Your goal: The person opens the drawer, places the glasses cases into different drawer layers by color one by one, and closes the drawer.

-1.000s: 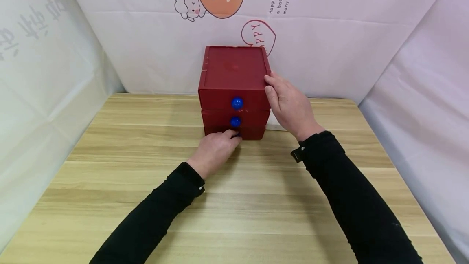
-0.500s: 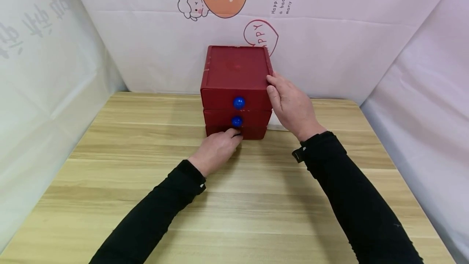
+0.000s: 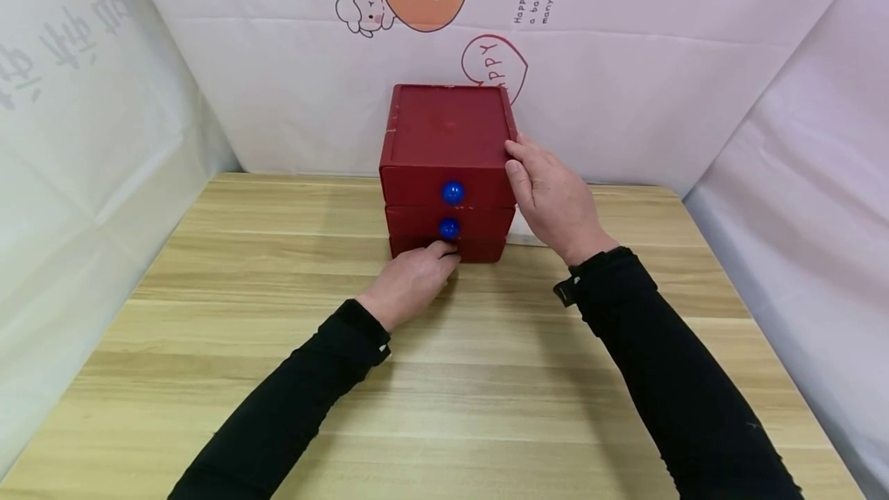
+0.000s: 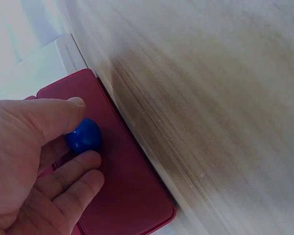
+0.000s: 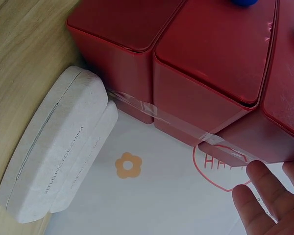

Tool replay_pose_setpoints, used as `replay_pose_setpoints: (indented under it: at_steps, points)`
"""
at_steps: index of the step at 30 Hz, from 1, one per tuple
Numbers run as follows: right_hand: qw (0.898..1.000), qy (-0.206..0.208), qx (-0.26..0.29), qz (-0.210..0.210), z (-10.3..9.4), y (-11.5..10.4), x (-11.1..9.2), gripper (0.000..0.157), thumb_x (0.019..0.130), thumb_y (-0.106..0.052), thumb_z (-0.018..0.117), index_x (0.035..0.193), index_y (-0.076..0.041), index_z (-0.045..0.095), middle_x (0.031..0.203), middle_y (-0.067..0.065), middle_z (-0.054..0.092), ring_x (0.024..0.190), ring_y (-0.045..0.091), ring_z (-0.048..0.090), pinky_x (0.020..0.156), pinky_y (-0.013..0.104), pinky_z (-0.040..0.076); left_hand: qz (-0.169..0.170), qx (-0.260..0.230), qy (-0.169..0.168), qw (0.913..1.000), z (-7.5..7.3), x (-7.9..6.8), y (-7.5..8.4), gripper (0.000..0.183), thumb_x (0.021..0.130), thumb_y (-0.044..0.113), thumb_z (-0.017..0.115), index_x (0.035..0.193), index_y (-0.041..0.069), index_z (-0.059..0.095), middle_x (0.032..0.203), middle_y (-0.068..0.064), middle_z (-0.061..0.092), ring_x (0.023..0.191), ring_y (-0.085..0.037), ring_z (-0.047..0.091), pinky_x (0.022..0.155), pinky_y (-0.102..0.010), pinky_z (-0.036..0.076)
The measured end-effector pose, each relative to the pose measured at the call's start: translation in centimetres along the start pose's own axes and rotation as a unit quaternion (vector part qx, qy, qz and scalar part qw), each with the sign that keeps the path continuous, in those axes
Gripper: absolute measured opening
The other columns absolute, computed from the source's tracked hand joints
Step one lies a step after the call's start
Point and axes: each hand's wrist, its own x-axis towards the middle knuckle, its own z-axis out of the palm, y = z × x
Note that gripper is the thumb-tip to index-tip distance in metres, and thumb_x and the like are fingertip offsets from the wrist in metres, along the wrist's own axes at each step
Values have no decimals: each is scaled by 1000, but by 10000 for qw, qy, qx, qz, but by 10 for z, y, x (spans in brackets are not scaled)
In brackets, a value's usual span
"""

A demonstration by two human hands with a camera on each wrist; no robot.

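Observation:
A dark red box point(image 3: 444, 130) of three stacked drawers stands at the back of the table, with blue ball knobs on its front. The top knob point(image 3: 453, 193) and the middle knob point(image 3: 449, 228) show in the head view. Down at the lowest drawer point(image 4: 130, 196), my left hand point(image 3: 410, 288) pinches its blue knob point(image 4: 85, 136) between thumb and fingers; the drawer sits flush with the others. My right hand point(image 3: 556, 199) rests with extended fingers against the upper right side of the box, seen from below in the right wrist view. Clear tape point(image 5: 179, 125) runs across the drawers' sides.
A white case point(image 5: 49, 147) with small printed lettering lies on the wooden table point(image 3: 444, 407), close to the box's right side. White printed cloth point(image 3: 278, 99) hangs behind, and more cloth encloses both sides.
The view shifts slightly, so the box appears a little further right than a second ago. Both hands keep their places on the box, and the drawers have not moved.

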Motion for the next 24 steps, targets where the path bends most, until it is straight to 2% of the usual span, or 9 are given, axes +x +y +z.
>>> replay_pose_setpoints:
  at_steps: [12, 24]
  points:
    - [10000, -60, 11, 34, 0, 0, 0, 59, 102, -50, 31, 149, -17, 45, 156, -1, 39, 138, 14, 37, 103, 44, 46, -34, 49, -158, 9999, -1, 1, 1, 26, 96, 7, 56, 119, 7, 68, 123, -9, 61, 110, -16, 59, 81, -25, 56]
    - [9999, -122, 9, 26, -1, 0, 1, 58, 103, -48, 31, 149, -16, 44, 156, 1, 38, 140, 14, 36, 105, 45, 44, 194, 234, -65, 9995, -7, -6, 6, 25, 95, 3, 57, 117, 7, 69, 120, -9, 63, 105, -15, 62, 76, -23, 56]
